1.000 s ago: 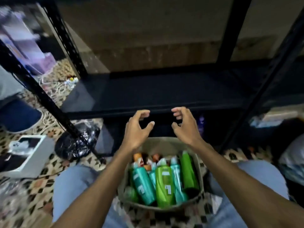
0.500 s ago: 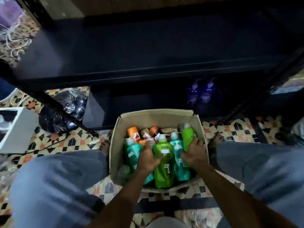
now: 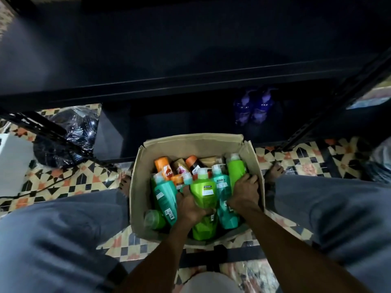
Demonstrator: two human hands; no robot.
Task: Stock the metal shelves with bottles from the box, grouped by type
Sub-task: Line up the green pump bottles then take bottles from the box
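The left hand's point(image 3: 190, 205) grip is closed round the body of the centre green bottle point(image 3: 203, 192), thumb and fingers wrapped on its sides. The right hand's point(image 3: 245, 191) grip curls round the lower part of the right green bottle point(image 3: 235, 169), beside the box point(image 3: 196, 143) wall. Both bottles lean in the box among teal and orange ones, long axes running from the person toward the metal shelves point(image 3: 190, 60), caps up and away. The box stands on the tiled floor point(image 3: 67, 178) between the knees. A second ago both hands hovered open above the box; now they are down inside it.
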